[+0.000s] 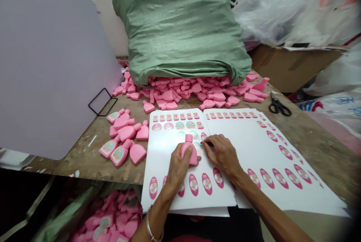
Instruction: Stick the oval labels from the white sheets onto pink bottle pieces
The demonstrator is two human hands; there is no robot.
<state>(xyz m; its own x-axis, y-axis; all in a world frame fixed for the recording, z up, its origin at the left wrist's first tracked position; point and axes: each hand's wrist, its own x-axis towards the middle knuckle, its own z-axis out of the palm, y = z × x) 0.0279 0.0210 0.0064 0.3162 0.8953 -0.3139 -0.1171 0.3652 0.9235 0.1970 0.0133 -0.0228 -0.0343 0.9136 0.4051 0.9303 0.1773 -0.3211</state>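
My left hand (pixel 179 164) is wrapped round a small pink toy bottle (pixel 189 152), cap pointing away from me, with the thumb across its plain front. Under both hands lies a white sticker sheet (pixel 163 152) printed with oval pink labels, pale green labels and small pink-and-cream ones. To the right of the bottle, my right hand (pixel 221 153) has its fingertips pinched together low over the sheet, next to a pale green label (pixel 199 145). A dark tip shows at those fingers; what they hold is too small to make out.
A second sticker sheet (pixel 234 140) lies at right, with black scissors (pixel 278 106) beyond it. Labelled and plain pink bottles (pixel 126 133) sit at left. More spill from beneath a green sack (pixel 180 27) at the back. A black wire stand (pixel 103 102) is at left.
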